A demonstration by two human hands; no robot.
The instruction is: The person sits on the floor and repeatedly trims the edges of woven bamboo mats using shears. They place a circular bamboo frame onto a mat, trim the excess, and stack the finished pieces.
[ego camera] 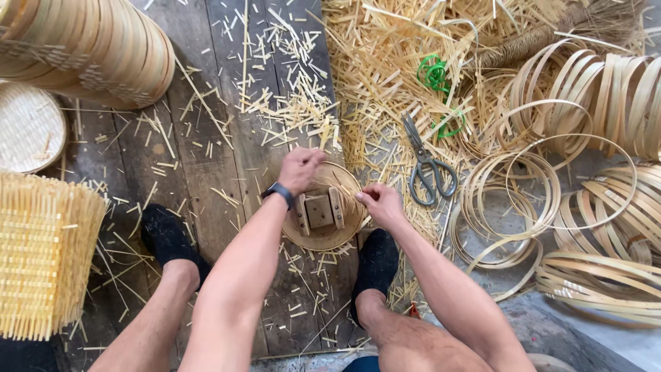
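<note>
A round bamboo hoop frame [344, 238] lies on the wooden floor between my feet, fitted over a small wooden block form [319, 211]. My left hand [299, 169], with a dark watch on the wrist, presses down on the frame's far rim. On the frame's right rim my right hand [379, 202] pinches a thin bamboo strip. Both feet wear black socks, and the right foot [376, 265] rests against the frame's near edge.
Grey scissors [427, 165] lie just right of the frame on bamboo scraps. Loose bamboo hoops [544, 193] fill the right side. A stack of finished hoops [89, 48] lies at top left, a woven disc [27, 127] and a bundle of bamboo slats [41, 255] at left. Green ties [434, 72] sit at the back.
</note>
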